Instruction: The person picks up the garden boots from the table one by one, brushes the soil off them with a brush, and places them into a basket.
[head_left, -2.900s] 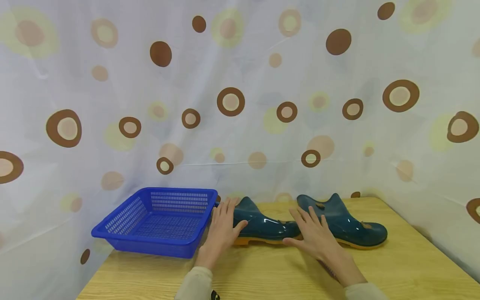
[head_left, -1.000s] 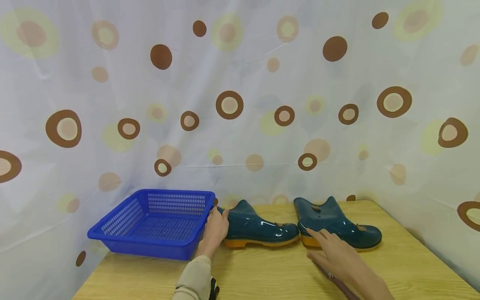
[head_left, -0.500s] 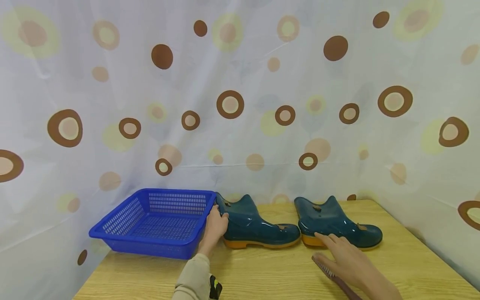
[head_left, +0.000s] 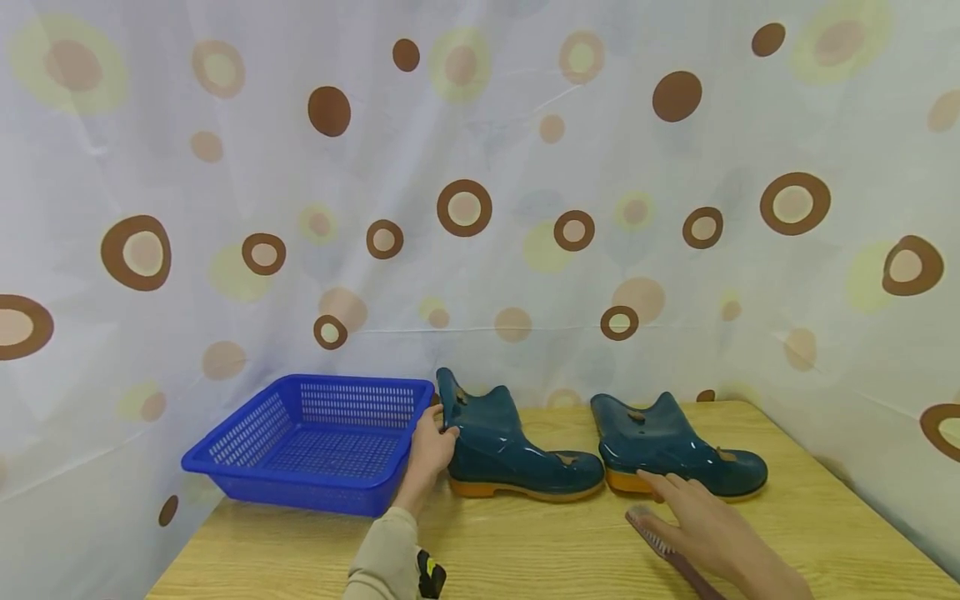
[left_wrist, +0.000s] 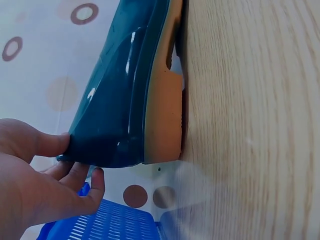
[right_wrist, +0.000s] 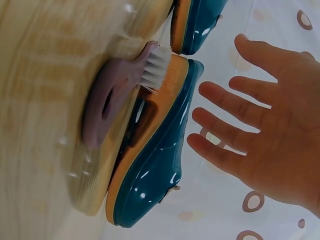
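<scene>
The left boot stands in the lower middle of the head frame, on the wooden table, just to the right of the blue basket that sits at the lower left. The left hand is between the basket and this boot; its thumb and fingers pinch the back edge of the boot shaft near the heel. In the left wrist view the thumb presses on the dark teal heel and the other fingers curl behind it, while the orange sole touches the table. To the right, the second boot stands close beside the first one, its toe pointing to the right side of the frame. In the lower right, the right hand is above a pink brush that lies on the table before the second boot. Its fingers are straight and spread, and it grips nothing. Behind everything hangs a white curtain with brown circles.
</scene>
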